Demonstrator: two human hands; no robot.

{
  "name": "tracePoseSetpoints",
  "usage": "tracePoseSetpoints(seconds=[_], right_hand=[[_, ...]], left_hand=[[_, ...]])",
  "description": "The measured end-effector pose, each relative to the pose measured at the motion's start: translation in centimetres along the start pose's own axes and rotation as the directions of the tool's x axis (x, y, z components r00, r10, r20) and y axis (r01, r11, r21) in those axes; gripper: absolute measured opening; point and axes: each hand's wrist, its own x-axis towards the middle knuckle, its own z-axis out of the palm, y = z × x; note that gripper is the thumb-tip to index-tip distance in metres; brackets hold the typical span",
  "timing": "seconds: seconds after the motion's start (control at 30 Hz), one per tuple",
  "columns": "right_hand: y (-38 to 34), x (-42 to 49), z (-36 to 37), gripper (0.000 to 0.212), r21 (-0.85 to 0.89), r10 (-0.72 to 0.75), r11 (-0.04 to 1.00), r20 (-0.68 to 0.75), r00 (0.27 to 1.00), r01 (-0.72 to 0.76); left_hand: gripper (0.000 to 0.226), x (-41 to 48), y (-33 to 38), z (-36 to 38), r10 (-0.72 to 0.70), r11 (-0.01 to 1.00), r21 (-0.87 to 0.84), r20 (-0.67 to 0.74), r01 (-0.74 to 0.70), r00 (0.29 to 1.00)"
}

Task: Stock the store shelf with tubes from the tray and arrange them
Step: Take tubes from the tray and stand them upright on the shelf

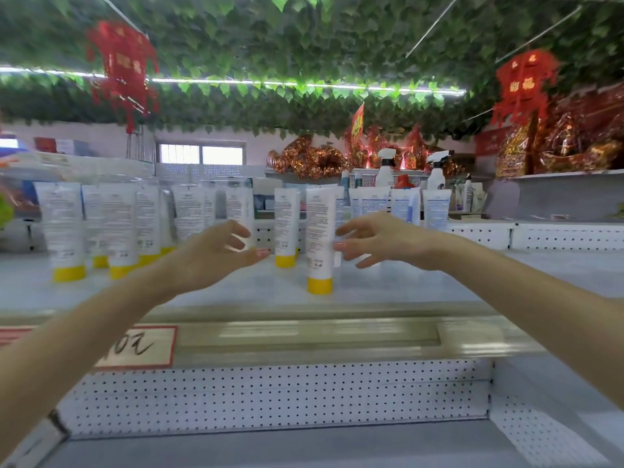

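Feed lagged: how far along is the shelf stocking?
Done: yellow-capped tubes stand clustered on the shelf. In hand: nothing gripped; the left hand and right hand flank the front tube, standing ahead of the rest. Left: aligning it; the tray is out of view.

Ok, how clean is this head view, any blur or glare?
Head view: motion blur smears the shelf edge and the left tubes; the front tube reads fairly sharp; the light strip glares; wide-angle bends the frame edges.

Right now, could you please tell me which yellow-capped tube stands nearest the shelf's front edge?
The tube beside the right hand: it stands alone, cap down, well forward of the other tubes.
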Motion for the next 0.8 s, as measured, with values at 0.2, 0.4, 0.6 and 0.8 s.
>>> tracePoseSetpoints(seconds=[0.2,0.4,0.6,0.8], right_hand=[[-1.6,1.9,3.0,0.020,0.081,0.029,0.996,-0.035,0.999,-0.026],[-3.9,3.6,5.6,0.026,0.092,0.044,0.995,-0.054,0.998,-0.039],[-8.4,7.2,10.0,0.022,0.147,-0.014,0.989,-0.049,0.999,0.021],[-12.0,12.0,15.5,0.027,0.218,-0.003,0.976,-0.084,0.996,0.021]], left_hand=[[0.075,-4.5,-5.6,-6.7,0.096,0.940,0.333,-0.053,-0.073,0.994],[0.074,-7.4,-10.6,-12.0,0.127,0.868,0.496,-0.170,-0.026,0.977],[0.091,-7.3,-14.7,-11.0,0.100,0.828,0.560,-0.137,-0.006,0.986],[0.101,-6.7,-16.3,-10.5,0.263,0.742,0.665,-0.168,-0.087,0.950]])
